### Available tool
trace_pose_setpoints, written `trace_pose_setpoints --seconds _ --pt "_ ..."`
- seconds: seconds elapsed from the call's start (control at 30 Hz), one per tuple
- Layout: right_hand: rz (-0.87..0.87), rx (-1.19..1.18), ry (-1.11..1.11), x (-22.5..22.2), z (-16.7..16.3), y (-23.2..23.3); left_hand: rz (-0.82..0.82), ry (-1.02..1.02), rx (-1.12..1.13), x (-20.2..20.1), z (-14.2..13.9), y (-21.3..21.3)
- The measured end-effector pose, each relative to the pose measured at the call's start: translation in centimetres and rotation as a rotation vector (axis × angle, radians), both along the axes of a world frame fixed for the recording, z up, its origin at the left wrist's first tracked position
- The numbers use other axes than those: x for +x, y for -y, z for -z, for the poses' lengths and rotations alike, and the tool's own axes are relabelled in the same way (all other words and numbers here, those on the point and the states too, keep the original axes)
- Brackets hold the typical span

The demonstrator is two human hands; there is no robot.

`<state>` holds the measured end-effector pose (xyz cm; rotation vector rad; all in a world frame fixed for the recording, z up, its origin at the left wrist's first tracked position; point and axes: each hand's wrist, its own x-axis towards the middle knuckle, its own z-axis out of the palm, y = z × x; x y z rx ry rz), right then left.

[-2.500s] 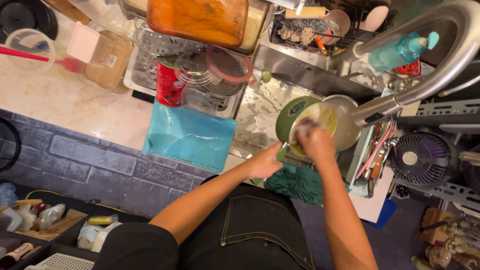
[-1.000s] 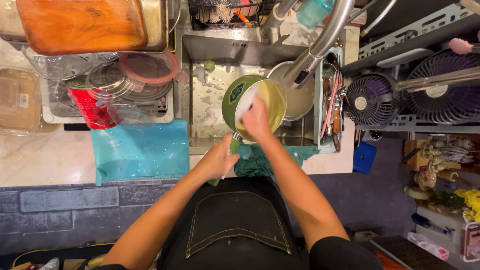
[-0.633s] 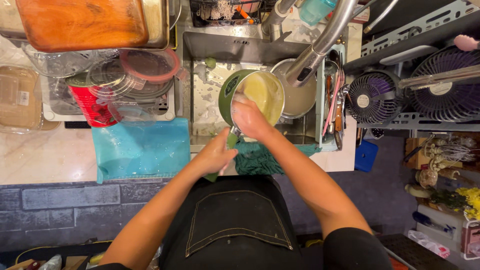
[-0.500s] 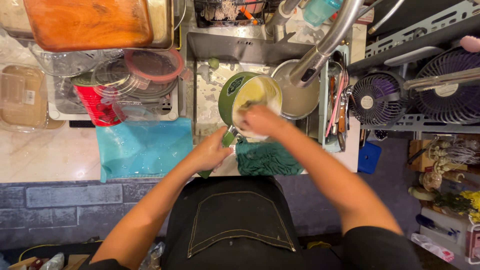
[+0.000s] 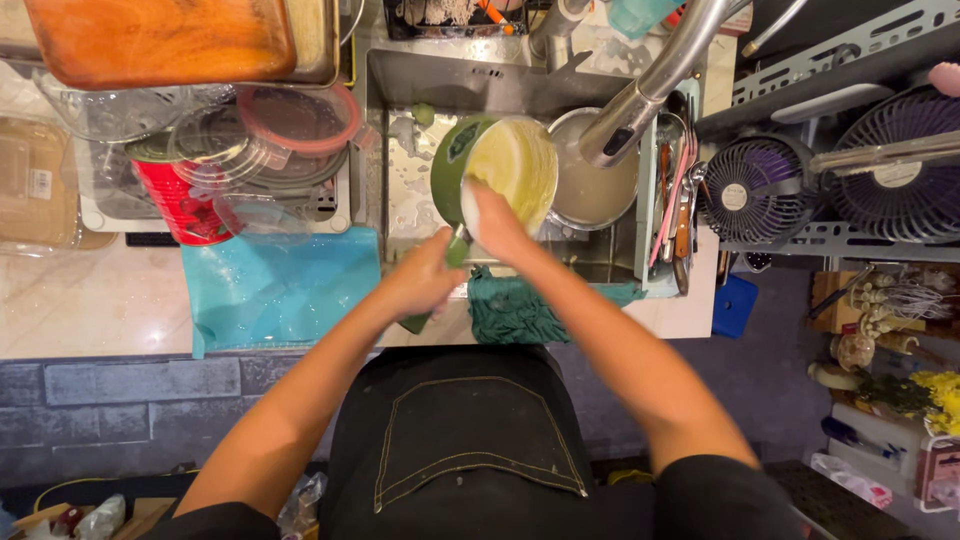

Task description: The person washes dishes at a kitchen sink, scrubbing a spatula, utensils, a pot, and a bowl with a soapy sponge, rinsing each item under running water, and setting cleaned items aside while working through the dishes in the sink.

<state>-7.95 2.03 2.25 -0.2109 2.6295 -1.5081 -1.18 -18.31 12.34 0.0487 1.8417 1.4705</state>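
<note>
A green saucepan [image 5: 455, 165] with a cream inside is tilted over the steel sink [image 5: 470, 80]. My left hand [image 5: 425, 280] grips its green handle at the sink's front edge. My right hand [image 5: 495, 220] presses a pale sponge or cloth against the pan's inner rim; the thing under the fingers is mostly hidden. A steel bowl [image 5: 590, 185] sits in the sink just right of the pan, under the curved tap [image 5: 650, 85].
A dark green cloth [image 5: 515, 310] hangs over the sink's front edge. A turquoise mat [image 5: 280, 285] lies on the counter to the left. Behind it a drying rack holds lids, clear containers and a red cup [image 5: 185, 200]. A wooden board [image 5: 160, 40] leans above. Small fans [image 5: 760, 190] stand on the right.
The view has turned from slanted to straight down over the sink. My right hand has kept rubbing around the pan's inside and now sits at its near rim. My left hand stays on the handle.
</note>
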Motion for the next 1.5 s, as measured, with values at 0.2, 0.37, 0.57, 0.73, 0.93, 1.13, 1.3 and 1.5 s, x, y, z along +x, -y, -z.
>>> trace_pose_setpoints --seconds 0.2,0.37,0.57,0.73,0.93,1.13,1.3,1.5 --pt "0.819 -1.185 0.389 -2.8 -1.7 -0.3 -0.082 -0.015 -0.061 2.5 2.5 -1.6" --pt "0.706 -1.164 0.136 1.1 -9.6 -2.5 -0.303 0.46 0.299 1.8 1.3 -0.6" --pt "0.255 0.078 -0.466 2.4 -9.6 -0.8 -0.211 0.579 0.37 2.3 -0.3 -0.8" --pt "0.182 0.371 0.166 -3.0 -7.9 -6.5 -0.066 0.624 0.515 2.7 -0.6 0.4" --pt "0.349 0.539 -0.566 4.8 -9.5 1.2 -0.307 0.714 0.677 2.3 0.1 -2.5" --pt "0.372 0.333 -0.286 1.2 -10.9 -1.6 -0.188 0.668 0.501 2.3 -1.7 -0.2" --pt "-0.081 -0.88 0.633 -4.2 -8.7 -6.1 0.008 0.873 0.659 3.9 -1.9 3.7" --pt "-0.093 -1.738 0.643 -0.7 -4.8 -1.8 -0.083 0.913 1.012 5.3 2.1 0.6"
